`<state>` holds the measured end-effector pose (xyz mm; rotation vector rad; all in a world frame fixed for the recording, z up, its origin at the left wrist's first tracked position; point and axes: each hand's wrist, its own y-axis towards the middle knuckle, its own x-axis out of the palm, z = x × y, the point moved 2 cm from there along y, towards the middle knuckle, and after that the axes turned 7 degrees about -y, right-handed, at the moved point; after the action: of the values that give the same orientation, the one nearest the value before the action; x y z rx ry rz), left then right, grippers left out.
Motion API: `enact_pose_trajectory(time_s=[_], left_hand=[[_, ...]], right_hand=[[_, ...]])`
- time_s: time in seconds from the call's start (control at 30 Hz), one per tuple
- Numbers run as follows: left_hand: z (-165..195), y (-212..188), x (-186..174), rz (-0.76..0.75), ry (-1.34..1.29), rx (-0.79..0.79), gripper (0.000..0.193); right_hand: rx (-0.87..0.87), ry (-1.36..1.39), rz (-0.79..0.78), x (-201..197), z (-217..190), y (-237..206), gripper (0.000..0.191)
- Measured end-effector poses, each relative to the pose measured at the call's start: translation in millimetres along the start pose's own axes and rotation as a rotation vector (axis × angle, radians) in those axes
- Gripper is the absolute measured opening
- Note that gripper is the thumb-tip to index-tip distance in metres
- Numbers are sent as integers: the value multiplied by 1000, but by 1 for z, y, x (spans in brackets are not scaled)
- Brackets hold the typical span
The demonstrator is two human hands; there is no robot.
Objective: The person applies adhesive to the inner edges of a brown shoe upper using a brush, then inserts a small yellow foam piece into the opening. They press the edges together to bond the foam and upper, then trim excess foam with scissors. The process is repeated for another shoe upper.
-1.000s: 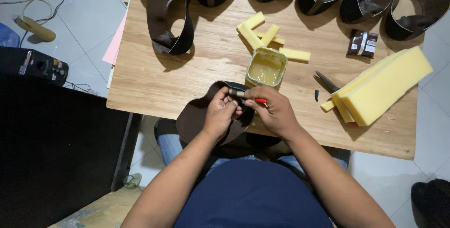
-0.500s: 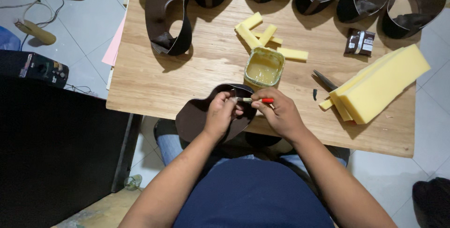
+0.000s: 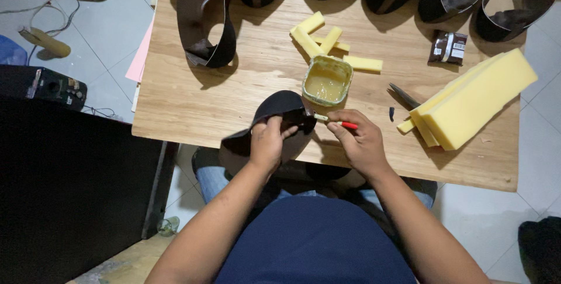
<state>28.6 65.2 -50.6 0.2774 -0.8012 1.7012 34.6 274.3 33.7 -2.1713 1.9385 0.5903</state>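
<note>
Wooden table [image 3: 193, 100] on pale tiled floor [image 3: 105, 44]; black cabinet [image 3: 64, 196] at left.

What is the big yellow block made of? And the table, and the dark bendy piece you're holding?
The yellow block looks like soft foam: matte, with cut edges. The table looks like pale wood, with grain lines showing. The dark piece in the left hand curves like thin leather or something similar; which, I can't tell.

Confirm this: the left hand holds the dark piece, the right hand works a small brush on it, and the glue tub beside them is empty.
Not quite. The head view shows the glue tub holding yellowish glue, not empty. The rest stands: the left hand holds the dark piece and the right hand works the brush on it.
</note>
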Motion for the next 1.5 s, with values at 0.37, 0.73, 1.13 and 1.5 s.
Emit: enact_pose_trajectory(time_s=[0.37, 0.73, 1.13, 1.5], left_hand=[[-31, 12, -18, -235, -361, -202, 34], [-23, 14, -25, -201, -403, -209, 35], [-25, 9, -13, -101, -345, -266, 30], [-35, 12, -18, -253, -96, -370, 39]], right_hand=[[-259, -235, 10, 25, -7, 3, 22], [-7, -339, -11, 15, -15, 3, 11], [-340, -310, 15, 20, -26, -7, 24], [-308, -113, -122, 31, -38, 6, 23]])
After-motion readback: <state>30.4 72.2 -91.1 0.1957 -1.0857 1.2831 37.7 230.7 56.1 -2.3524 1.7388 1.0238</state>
